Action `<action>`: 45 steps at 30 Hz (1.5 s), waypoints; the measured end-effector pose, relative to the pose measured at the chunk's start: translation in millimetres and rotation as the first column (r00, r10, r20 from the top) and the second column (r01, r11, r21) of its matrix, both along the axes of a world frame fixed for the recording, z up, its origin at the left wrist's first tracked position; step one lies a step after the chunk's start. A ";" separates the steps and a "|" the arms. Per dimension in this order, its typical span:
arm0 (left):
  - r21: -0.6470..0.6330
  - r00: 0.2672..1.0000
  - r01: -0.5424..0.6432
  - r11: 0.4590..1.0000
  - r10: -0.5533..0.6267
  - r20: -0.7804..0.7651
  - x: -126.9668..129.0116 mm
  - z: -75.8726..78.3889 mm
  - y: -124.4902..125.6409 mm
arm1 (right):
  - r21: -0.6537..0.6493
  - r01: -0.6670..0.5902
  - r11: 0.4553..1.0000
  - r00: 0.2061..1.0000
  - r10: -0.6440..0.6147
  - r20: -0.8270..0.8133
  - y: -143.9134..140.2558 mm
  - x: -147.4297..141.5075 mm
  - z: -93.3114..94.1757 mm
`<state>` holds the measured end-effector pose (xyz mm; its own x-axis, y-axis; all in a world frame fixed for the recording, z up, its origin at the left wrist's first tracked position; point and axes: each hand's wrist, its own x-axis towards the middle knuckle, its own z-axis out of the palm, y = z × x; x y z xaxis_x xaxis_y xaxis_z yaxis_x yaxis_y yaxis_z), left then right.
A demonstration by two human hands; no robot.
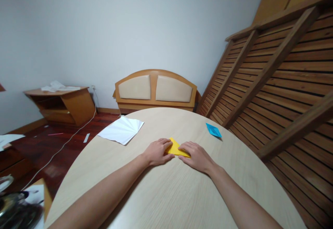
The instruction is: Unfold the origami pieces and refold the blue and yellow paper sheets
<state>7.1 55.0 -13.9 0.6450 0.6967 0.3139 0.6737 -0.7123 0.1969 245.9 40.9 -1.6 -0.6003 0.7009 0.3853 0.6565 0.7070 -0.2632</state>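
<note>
A small folded piece of yellow paper, roughly triangular with its tip pointing away from me, lies on the round wooden table. My left hand grips its left side, fingers over the top and thumb along the near edge. At the right side, my right hand holds the paper between thumb and fingers in the same way. Both hands cover part of its outer corners. Off to the right sits a folded blue paper boat, apart from my hands.
A creased white sheet lies at the table's far left. Beyond the table stands a padded headboard against the wall. Wooden slats lean along the right. A low cabinet and a white cable are on the left.
</note>
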 end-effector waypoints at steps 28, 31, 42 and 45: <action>-0.039 0.998 0.041 0.998 -0.039 0.043 -5.3 -8.2 4.0 | -0.075 0.028 0.997 0.991 -0.037 -0.129 6.5 4.9 -16.0; -0.038 0.999 0.040 0.998 -0.039 0.036 -5.6 -8.1 3.6 | -0.102 0.038 0.994 0.987 -0.054 -0.151 7.0 5.7 -17.0; -0.047 0.998 0.037 0.998 -0.034 0.047 -5.4 -8.8 3.7 | -0.153 0.018 0.988 0.975 -0.051 -0.214 9.0 8.3 -18.5; -0.053 0.999 0.032 0.998 -0.029 0.042 -5.3 -7.7 2.9 | -0.135 0.009 0.991 0.981 -0.036 -0.193 9.0 8.3 -18.4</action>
